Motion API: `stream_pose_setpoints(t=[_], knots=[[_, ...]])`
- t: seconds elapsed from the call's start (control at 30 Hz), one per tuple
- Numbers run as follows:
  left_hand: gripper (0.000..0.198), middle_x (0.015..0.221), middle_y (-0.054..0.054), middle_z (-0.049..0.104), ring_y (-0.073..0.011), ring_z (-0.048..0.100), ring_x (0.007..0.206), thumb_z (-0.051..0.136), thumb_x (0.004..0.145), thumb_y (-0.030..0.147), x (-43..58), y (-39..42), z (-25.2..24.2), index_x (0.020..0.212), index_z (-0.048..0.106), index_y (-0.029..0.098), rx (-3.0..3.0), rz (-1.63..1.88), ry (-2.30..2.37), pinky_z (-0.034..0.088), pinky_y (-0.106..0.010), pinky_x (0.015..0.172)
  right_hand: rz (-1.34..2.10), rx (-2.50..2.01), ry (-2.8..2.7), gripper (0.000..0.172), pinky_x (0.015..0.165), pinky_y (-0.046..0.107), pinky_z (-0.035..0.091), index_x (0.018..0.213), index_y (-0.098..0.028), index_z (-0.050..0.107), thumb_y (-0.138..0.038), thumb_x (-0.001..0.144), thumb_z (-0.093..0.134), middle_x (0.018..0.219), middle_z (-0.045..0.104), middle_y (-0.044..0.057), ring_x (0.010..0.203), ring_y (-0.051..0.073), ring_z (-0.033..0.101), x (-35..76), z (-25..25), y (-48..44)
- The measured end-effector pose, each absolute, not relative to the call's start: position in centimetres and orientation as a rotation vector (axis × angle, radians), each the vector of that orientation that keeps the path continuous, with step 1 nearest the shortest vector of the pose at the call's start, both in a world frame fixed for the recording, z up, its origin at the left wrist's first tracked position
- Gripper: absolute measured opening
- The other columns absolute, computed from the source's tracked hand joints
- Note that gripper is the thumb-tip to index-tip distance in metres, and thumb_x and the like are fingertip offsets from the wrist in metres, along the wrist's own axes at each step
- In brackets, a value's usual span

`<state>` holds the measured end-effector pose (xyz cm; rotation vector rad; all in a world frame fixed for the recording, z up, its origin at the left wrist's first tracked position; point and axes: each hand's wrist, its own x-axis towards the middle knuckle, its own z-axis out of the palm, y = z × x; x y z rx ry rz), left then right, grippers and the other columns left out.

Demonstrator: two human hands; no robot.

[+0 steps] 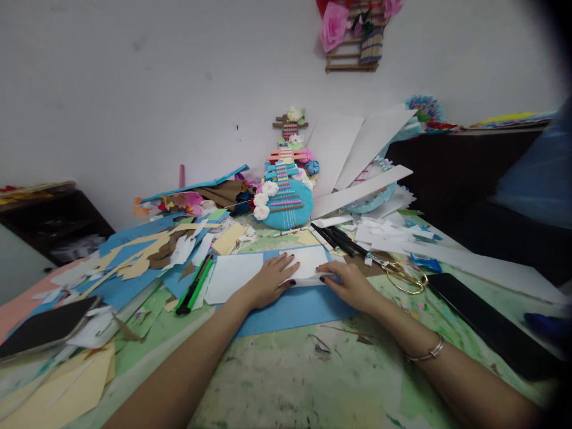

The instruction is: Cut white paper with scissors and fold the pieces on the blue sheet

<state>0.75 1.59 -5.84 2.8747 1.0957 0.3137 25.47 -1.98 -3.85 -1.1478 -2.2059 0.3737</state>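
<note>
A white sheet of paper [311, 260] lies on a blue sheet [295, 311] in front of me, its near edge raised as a narrow fold. My left hand [271, 280] rests flat on the white paper with its fingers spread. From the right, my right hand [351, 287] pinches that raised edge between thumb and fingers. Another white piece [233, 275] lies to the left, partly under my left wrist. Beside it is a green-and-black utility knife [195, 285]. Gold-handled scissors [406, 278] and several black pens [337, 238] lie beyond my right hand.
A blue, flower-trimmed paper instrument [289, 202] stands against the wall. Paper scraps [167, 250] pile up at the left, near a dark phone-like slab [47, 328]. Long white strips [473, 268] and a long black object [491, 325] lie at the right on the green-stained table [286, 381].
</note>
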Motion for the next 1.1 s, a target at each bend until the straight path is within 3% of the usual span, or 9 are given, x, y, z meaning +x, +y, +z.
stream_pose_setpoints(t=[0.2, 0.43, 0.53, 0.6, 0.67, 0.8, 1.1], knots=[[0.067, 0.151, -0.014, 0.018, -0.0314, 0.020, 0.137, 0.038, 0.086, 0.057, 1.0, 1.4, -5.4, 0.142, 0.027, 0.023, 2.821, 0.214, 1.162, 0.020, -0.048, 0.108, 0.372, -1.154, -2.252, 0.025, 0.085, 0.036, 0.046, 0.101, -0.015, 0.062, -0.013, 0.081, 0.048, 0.104, 0.067, 0.011, 0.098, 0.023, 0.061, 25.4, -4.2, -1.8], [0.089, 0.151, -0.014, 0.018, -0.0393, 0.024, 0.133, 0.046, 0.069, 0.074, 0.9, 2.9, -4.4, 0.143, 0.025, 0.027, 2.753, 0.082, 1.172, 0.020, -0.055, 0.102, 0.374, -1.151, -2.272, 0.025, 0.087, 0.039, 0.046, 0.103, -0.016, 0.060, -0.013, 0.081, 0.048, 0.107, 0.065, 0.012, 0.101, 0.024, 0.059, 25.6, -4.6, -1.6], [0.064, 0.145, -0.009, 0.036, -0.0325, 0.037, 0.126, 0.038, 0.082, 0.064, 1.0, 4.3, -3.4, 0.135, 0.040, 0.029, 2.704, 0.104, 1.124, 0.028, -0.047, 0.100, 0.386, -1.156, -2.278, 0.025, 0.089, 0.040, 0.045, 0.103, -0.015, 0.059, -0.012, 0.081, 0.049, 0.107, 0.065, 0.013, 0.103, 0.024, 0.058, 25.5, -4.6, -1.6], [0.046, 0.131, -0.006, 0.053, -0.0249, 0.048, 0.115, 0.028, 0.091, 0.050, 1.6, 5.3, -3.1, 0.125, 0.051, 0.027, 2.694, 0.244, 1.112, 0.034, -0.039, 0.096, 0.394, -1.157, -2.283, 0.024, 0.090, 0.039, 0.045, 0.103, -0.015, 0.059, -0.012, 0.081, 0.049, 0.107, 0.064, 0.013, 0.103, 0.024, 0.058, 25.5, -4.7, -1.6], [0.039, 0.114, -0.006, 0.064, -0.0218, 0.054, 0.103, 0.030, 0.093, 0.041, 2.5, 6.1, -3.2, 0.114, 0.058, 0.024, 2.706, 0.404, 1.149, 0.038, -0.035, 0.091, 0.398, -1.155, -2.278, 0.024, 0.090, 0.039, 0.045, 0.102, -0.016, 0.059, -0.012, 0.081, 0.050, 0.107, 0.064, 0.013, 0.102, 0.023, 0.058, 25.5, -4.6, -1.7], [0.026, 0.097, -0.008, 0.067, -0.0221, 0.057, 0.094, 0.046, 0.086, 0.033, 4.4, 7.4, -3.9, 0.100, 0.063, 0.018, 2.731, 0.525, 1.210, 0.042, -0.034, 0.086, 0.401, -1.148, -2.265, 0.024, 0.087, 0.037, 0.046, 0.101, -0.017, 0.059, -0.010, 0.080, 0.050, 0.105, 0.064, 0.012, 0.100, 0.022, 0.058, 25.5, -4.4, -1.8], [0.020, 0.091, -0.008, 0.066, -0.0209, 0.058, 0.090, 0.048, 0.081, 0.017, 5.4, 8.5, -4.8, 0.086, 0.068, 0.017, 2.736, 0.601, 1.177, 0.044, -0.034, 0.084, 0.367, -1.133, -2.254, 0.025, 0.087, 0.036, 0.045, 0.101, -0.017, 0.059, -0.009, 0.079, 0.051, 0.105, 0.064, 0.011, 0.102, 0.022, 0.057, 25.5, -4.4, -1.8]])
